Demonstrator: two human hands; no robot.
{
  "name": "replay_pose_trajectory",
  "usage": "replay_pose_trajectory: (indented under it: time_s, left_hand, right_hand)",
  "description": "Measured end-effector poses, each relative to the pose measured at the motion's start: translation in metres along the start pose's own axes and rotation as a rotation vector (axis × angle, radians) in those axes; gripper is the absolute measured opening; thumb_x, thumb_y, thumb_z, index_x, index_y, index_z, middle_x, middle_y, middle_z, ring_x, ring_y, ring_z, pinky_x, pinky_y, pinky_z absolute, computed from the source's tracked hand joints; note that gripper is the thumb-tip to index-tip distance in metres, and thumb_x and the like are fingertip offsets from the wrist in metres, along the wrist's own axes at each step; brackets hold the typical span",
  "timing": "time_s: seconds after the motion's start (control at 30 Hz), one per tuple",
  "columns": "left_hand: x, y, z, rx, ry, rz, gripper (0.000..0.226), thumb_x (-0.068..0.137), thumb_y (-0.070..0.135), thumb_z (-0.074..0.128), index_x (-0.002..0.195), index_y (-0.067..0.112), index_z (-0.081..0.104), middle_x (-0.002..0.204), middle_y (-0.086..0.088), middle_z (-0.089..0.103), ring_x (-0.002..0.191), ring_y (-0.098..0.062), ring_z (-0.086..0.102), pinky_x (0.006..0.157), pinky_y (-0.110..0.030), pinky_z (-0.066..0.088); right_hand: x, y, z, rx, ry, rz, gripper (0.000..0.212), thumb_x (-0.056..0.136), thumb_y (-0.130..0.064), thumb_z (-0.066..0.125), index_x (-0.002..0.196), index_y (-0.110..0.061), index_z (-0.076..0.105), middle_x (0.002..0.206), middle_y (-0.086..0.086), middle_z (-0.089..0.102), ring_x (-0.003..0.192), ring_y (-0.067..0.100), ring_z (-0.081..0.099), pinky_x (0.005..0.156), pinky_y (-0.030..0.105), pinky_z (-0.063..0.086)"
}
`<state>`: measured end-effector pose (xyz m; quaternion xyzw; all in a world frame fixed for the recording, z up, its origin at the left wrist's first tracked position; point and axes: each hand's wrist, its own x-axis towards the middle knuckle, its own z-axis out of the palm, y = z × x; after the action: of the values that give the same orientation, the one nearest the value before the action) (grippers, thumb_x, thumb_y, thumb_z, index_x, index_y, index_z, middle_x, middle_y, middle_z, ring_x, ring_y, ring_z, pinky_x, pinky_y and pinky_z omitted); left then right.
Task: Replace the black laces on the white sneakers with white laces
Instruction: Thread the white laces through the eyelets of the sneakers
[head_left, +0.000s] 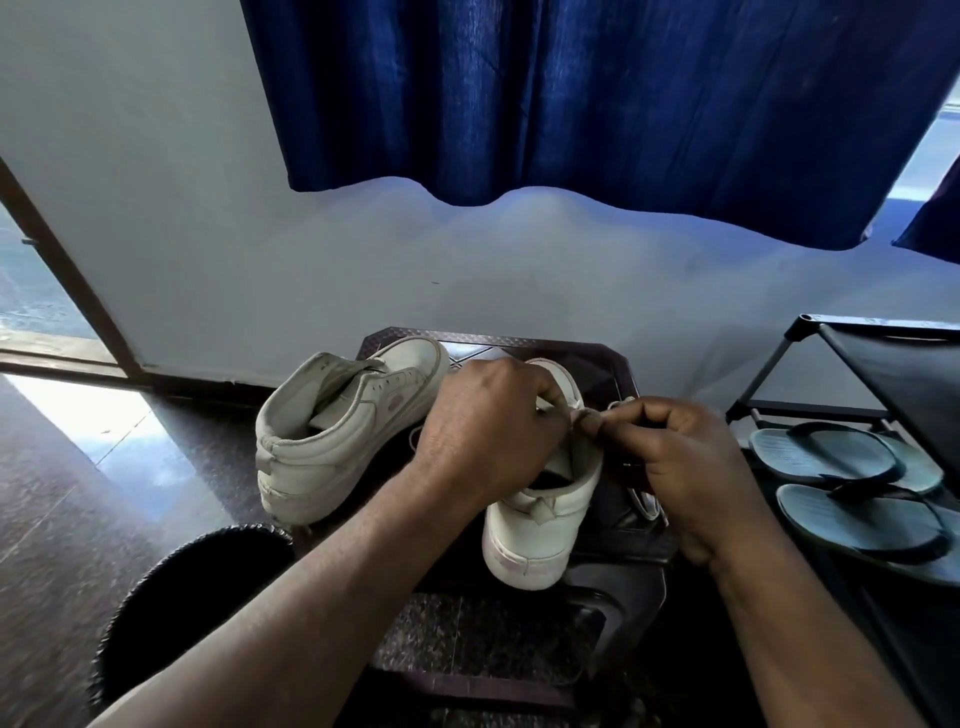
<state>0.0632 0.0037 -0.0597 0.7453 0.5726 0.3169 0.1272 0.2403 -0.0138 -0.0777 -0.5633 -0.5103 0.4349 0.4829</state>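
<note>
Lacing is judged to be in progress on the sneaker (535, 525) at the table (597, 358) front edge, heel toward the camera. A 2nd sneaker (332, 441) is stood just beside it to the left, tilted, eyelets apparently bare. No black lace can be made out.

**Hands.** The L hand (483, 431) is held over the sneaker's throat, fingers curled. The R hand (675, 467) is placed just beside the shoe's right flank. A white lace (621, 401) is pinched betw. the fingertips of both hands, which are nearly touching above the tongue. Slack is looped beyond the R hand and trailed on the table beside it.

**Handling (est.).**
- Lace: soft, limp, light. No push can be transmitted along it, so it should be gripped close to the tip, where it is stiffest.
- Flat weave may be twisted if rolled betw. fingers, so it should be kept flat.
- Sneaker: light, with a stiff sole and a pliable upper. It may be shifted by a pull, so the eyelet row or collar should be steadied.

**Progress.** Eyelets are hidden by the L hand, so the no. threaded cannot be told.
</note>
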Motion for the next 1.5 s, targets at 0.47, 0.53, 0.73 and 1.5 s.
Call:
replay_pose_trajectory:
  time_s: [0.47,0.53,0.73,1.5]
  left_hand:
    - [-0.001,0.001,0.003,-0.101,-0.069,-0.021,0.012,0.092,0.034,0.07,0.087,0.028,0.078,0.062,0.01,0.063,0.053,-0.005,0.053,0.058,-0.024,0.044]
    - [-0.001,0.002,0.005,-0.066,-0.039,0.0,0.014,0.093,0.035,0.068,0.088,0.028,0.079,0.074,0.008,0.07,0.061,-0.008,0.058,0.061,-0.027,0.046]
    - [0.002,0.001,0.005,-0.002,0.008,0.007,0.014,0.093,0.037,0.064,0.088,0.029,0.075,0.084,0.008,0.07,0.067,-0.007,0.055,0.059,-0.025,0.037]
    - [0.009,-0.006,0.009,-0.109,-0.076,-0.085,0.013,0.092,0.04,0.073,0.087,0.029,0.079,0.076,0.012,0.071,0.075,-0.004,0.065,0.066,-0.024,0.048]
  right_hand:
    - [-0.001,0.001,0.0,0.377,-0.037,0.189,0.004,0.069,-0.006,0.08,0.071,-0.005,0.076,0.088,0.02,0.076,0.081,0.031,0.074,0.075,0.04,0.063]
    - [-0.001,0.001,0.0,0.369,-0.047,0.173,0.006,0.067,-0.007,0.08,0.071,-0.005,0.077,0.09,0.019,0.076,0.08,0.028,0.075,0.068,0.036,0.063]
    - [-0.002,0.002,0.005,0.289,0.005,0.102,0.015,0.067,-0.01,0.083,0.077,0.0,0.079,0.099,0.027,0.075,0.09,0.041,0.075,0.081,0.049,0.064]
    - [0.002,0.008,0.011,0.266,0.022,0.108,0.011,0.096,-0.012,0.069,0.091,-0.005,0.076,0.086,0.01,0.077,0.078,0.02,0.071,0.067,0.031,0.059]
